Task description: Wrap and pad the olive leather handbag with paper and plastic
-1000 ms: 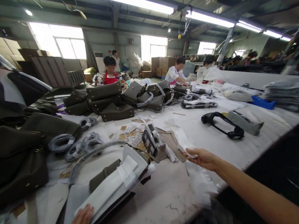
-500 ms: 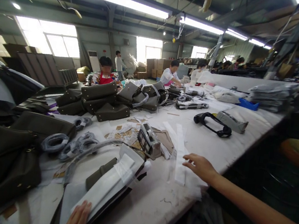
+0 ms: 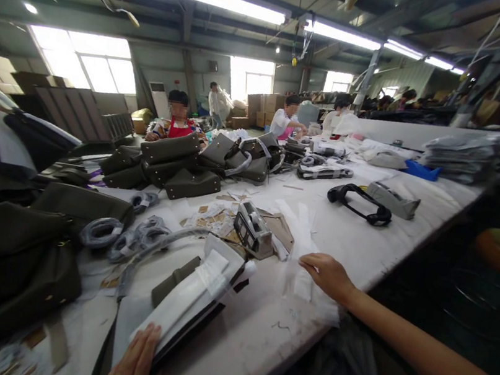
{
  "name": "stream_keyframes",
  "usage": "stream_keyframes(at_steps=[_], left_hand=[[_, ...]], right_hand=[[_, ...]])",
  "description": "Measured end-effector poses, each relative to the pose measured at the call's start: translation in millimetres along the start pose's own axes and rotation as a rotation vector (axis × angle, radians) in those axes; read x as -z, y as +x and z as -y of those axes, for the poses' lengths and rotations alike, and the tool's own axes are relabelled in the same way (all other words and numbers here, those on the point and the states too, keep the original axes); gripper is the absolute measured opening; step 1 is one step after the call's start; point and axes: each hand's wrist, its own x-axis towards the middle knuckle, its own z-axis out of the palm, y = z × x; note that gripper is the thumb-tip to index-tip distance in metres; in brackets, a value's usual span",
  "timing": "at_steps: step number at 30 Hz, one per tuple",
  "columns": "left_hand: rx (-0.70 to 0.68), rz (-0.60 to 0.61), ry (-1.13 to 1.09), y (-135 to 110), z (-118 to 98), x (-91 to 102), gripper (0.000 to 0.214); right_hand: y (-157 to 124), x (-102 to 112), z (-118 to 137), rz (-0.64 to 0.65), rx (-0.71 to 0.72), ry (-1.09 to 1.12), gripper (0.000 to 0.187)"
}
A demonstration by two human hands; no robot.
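My right hand point(image 3: 327, 274) reaches over the table edge and rests palm down on a white paper strip point(image 3: 303, 252) and thin white wrapping sheets point(image 3: 321, 305); its fingers curl loosely. My left hand point(image 3: 135, 366) lies flat with fingers stretched on the near end of a dark bag part wrapped in white paper and clear film point(image 3: 188, 300). A tape dispenser point(image 3: 253, 229) stands between the wrapped part and the strip.
Olive-green bags point(image 3: 0, 250) are stacked at the left, more point(image 3: 173, 166) further back. Wrapped coils point(image 3: 102, 233), paper scraps point(image 3: 210, 216), a black handle point(image 3: 360, 204) and a second dispenser point(image 3: 391, 199) lie on the white table point(image 3: 255, 339). Several people work at the far end.
My right hand drew back toward me and came down onto the white strip and sheets near the table edge. The left hand stayed on the wrapped part.
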Motion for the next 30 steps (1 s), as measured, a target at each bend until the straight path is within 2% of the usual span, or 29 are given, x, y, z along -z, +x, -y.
stream_keyframes(at_steps=[4, 7, 9, 10, 11, 13, 15, 16, 18, 20, 23, 26, 28, 30], left_hand=[[0.178, 0.018, 0.015, 9.9, -20.7, 15.3, 0.065], [0.242, 0.021, 0.028, 14.1, -28.6, 24.0, 0.063], [0.251, 0.030, 0.023, 15.0, -30.3, 27.5, 0.063], [0.253, 0.039, 0.017, 15.1, -30.6, 28.6, 0.063], [0.255, 0.048, 0.010, 15.2, -30.7, 29.4, 0.063], [0.261, 0.061, 0.000, 15.2, -30.9, 30.2, 0.064], [0.268, 0.061, -0.011, 15.1, -31.0, 30.5, 0.065], [0.275, 0.059, -0.018, 14.9, -31.1, 30.5, 0.065], [0.299, 0.049, -0.030, 14.0, -30.7, 30.4, 0.065], [0.333, 0.032, -0.042, 12.6, -29.5, 30.5, 0.066], [0.398, -0.008, -0.044, 11.7, -26.0, 31.9, 0.068], [0.433, -0.053, -0.040, 14.7, -20.6, 35.0, 0.069], [0.427, -0.079, -0.030, 19.0, -16.3, 37.8, 0.069], [0.402, -0.098, -0.008, 24.6, -12.4, 41.2, 0.069]], right_hand=[[-26.3, -10.0, 59.3, 0.073, 0.200, 0.235, 0.028], [-52.8, -18.9, 105.5, 0.283, 0.369, 0.484, 0.029], [-68.5, -23.4, 124.4, 0.430, 0.458, 0.581, 0.029], [-74.9, -26.0, 128.5, 0.454, 0.469, 0.601, 0.029], [-80.0, -29.6, 128.8, 0.428, 0.445, 0.596, 0.029], [-87.2, -41.3, 120.4, 0.253, 0.305, 0.486, 0.034], [-91.6, -59.4, 106.8, 0.039, 0.128, 0.264, 0.042], [-93.4, -69.9, 101.0, -0.025, 0.065, 0.143, 0.048], [-96.4, -90.6, 96.4, -0.043, 0.026, -0.038, 0.063], [-96.9, -105.8, 104.2, 0.035, 0.092, -0.095, 0.074], [-85.1, -114.7, 134.3, 0.226, 0.326, -0.014, 0.081], [-50.4, -118.2, 170.6, 0.403, 0.590, 0.129, 0.086], [-17.0, -125.3, 192.8, 0.439, 0.746, 0.219, 0.081], [17.1, -135.9, 212.5, 0.403, 0.886, 0.318, 0.070]])
